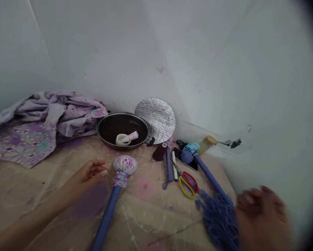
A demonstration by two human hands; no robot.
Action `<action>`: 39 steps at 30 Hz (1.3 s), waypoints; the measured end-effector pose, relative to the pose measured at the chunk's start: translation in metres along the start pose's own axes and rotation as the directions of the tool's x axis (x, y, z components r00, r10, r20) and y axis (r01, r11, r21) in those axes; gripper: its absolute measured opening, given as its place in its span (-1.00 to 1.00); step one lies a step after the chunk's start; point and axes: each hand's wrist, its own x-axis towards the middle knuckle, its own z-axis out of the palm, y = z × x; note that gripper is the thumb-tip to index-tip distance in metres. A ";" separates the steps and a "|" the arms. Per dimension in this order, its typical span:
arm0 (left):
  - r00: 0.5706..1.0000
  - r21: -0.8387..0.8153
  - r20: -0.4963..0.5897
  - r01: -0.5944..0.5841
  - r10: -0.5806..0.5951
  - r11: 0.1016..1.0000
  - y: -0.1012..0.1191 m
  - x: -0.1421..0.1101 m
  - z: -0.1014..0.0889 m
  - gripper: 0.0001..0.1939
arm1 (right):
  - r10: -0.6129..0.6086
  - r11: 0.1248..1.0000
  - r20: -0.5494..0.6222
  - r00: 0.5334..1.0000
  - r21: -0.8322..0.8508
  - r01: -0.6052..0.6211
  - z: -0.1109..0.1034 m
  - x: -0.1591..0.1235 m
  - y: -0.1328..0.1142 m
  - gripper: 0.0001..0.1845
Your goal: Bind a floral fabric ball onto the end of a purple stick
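My left hand [92, 172] is just left of a padded stick, its fingers loosely bent, the thumb apart and nothing visible in them. The stick has a blue shaft [108, 218] and a round floral cloth head [125, 165], bound below with cloth. At the right edge my right hand [262, 218] is raised and blurred, fingers curled in; what they hold, if anything, cannot be made out. A thin dark thread [177, 232] runs across the cover towards that side. Beside the right hand lies a heap of blue looped strips [220, 221].
Scissors [186, 183], a white marker [174, 165], a dark thread spool [160, 152], a phone [191, 164] and a second padded stick [210, 177] lie right of centre. Behind stand a pan [100, 139] holding a small cup [120, 139], a silver disc [156, 120] and crumpled floral cloth [52, 118].
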 end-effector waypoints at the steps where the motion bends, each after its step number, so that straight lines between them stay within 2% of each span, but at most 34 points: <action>1: 0.997 -0.066 0.015 0.073 -0.072 0.995 -0.006 0.005 0.003 -0.61 | 0.038 0.999 0.052 0.998 0.014 -0.038 0.021 -0.012 0.012 -0.87; 3: 0.972 -0.221 0.117 0.225 -0.203 0.949 -0.014 0.012 0.014 -0.51 | 0.203 0.979 0.223 0.953 -0.026 -0.203 0.056 -0.036 0.042 -0.92; 4: 0.947 -0.286 0.187 0.305 -0.260 0.908 -0.015 0.013 0.020 -0.50 | 0.289 0.957 0.299 0.909 -0.073 -0.280 0.069 -0.047 0.059 -0.91; 6: 0.925 -0.361 0.271 0.355 -0.267 0.863 -0.014 0.016 0.031 -0.55 | 0.425 0.903 0.410 0.807 -0.136 -0.406 0.084 -0.067 0.093 -0.88; 9: 0.903 -0.394 0.338 0.391 -0.265 0.832 -0.007 0.018 0.042 -0.61 | 0.493 0.866 0.453 0.742 -0.172 -0.470 0.087 -0.091 0.135 -0.82; 12: 0.903 -0.435 0.333 0.402 -0.271 0.806 -0.002 0.019 0.046 -0.49 | 0.535 0.839 0.459 0.709 -0.190 -0.510 0.076 -0.107 0.158 -0.79; 14: 0.900 -0.477 0.343 0.413 -0.268 0.776 -0.001 0.017 0.047 -0.41 | 0.557 0.823 0.462 0.690 -0.199 -0.531 0.067 -0.113 0.164 -0.78; 16: 0.877 -0.515 0.414 0.446 -0.243 0.732 0.000 0.015 0.051 -0.44 | 0.572 0.812 0.466 0.674 -0.206 -0.546 0.059 -0.115 0.168 -0.76; 19: 0.810 -0.571 0.560 0.531 -0.176 0.627 0.001 0.014 0.065 -0.58 | 0.585 0.803 0.464 0.665 -0.212 -0.557 0.051 -0.113 0.172 -0.74; 23: 0.699 -0.585 0.715 0.612 -0.018 0.532 -0.005 0.021 0.091 -0.57 | 0.616 0.773 0.435 0.658 -0.168 -0.612 0.044 -0.110 0.179 -0.74; 28: 0.649 -0.592 0.758 0.643 0.065 0.485 -0.016 0.026 0.109 -0.68 | 0.641 0.733 0.407 0.650 -0.076 -0.675 0.044 -0.107 0.181 -0.76; 32: 0.643 -0.609 0.761 0.661 0.087 0.438 -0.022 0.027 0.108 -0.69 | 0.662 0.708 0.397 0.636 -0.051 -0.705 0.046 -0.105 0.177 -0.77; 36: 0.687 -0.627 0.726 0.640 0.036 0.444 -0.028 0.031 0.104 -0.70 | 0.672 0.700 0.386 0.632 -0.054 -0.712 0.045 -0.104 0.176 -0.76; 39: 0.706 -0.629 0.708 0.615 0.024 0.475 -0.030 0.031 0.103 -0.56 | 0.670 0.706 0.389 0.632 -0.069 -0.705 0.045 -0.104 0.175 -0.77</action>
